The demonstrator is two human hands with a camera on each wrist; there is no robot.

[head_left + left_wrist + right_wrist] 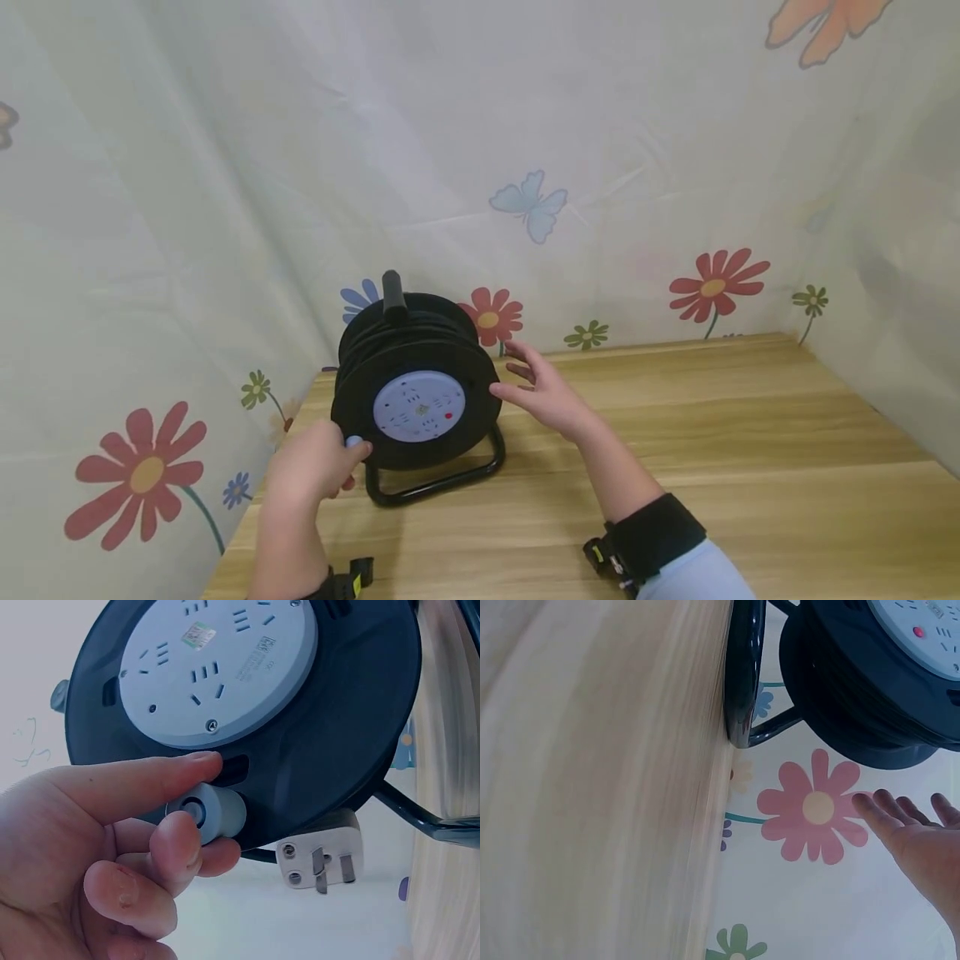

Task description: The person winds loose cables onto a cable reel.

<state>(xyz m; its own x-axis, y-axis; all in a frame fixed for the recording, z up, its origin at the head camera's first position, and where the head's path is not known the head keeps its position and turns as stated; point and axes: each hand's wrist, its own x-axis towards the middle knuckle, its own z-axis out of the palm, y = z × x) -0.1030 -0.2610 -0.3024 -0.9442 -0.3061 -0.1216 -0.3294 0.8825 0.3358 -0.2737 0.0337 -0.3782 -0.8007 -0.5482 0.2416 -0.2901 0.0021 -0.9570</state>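
A black cable reel (420,354) stands on its tubular frame (442,485) on the table. Its front carries a round pale panel (418,406) with several socket slots and a red button. My left hand (311,467) is at the reel's lower left, holding a light grey knob (227,810) between thumb and curled fingers. Close to that hand, a white three-pin plug (319,851) hangs beside the rim in the left wrist view. My right hand (547,396) is by the reel's right rim, fingers spread and holding nothing.
The wood-grain table (675,433) extends to the right of the reel. A pale curtain (600,125) printed with flowers and butterflies hangs close behind and along both sides. The reel's dark carry handle (393,296) sticks up at its top.
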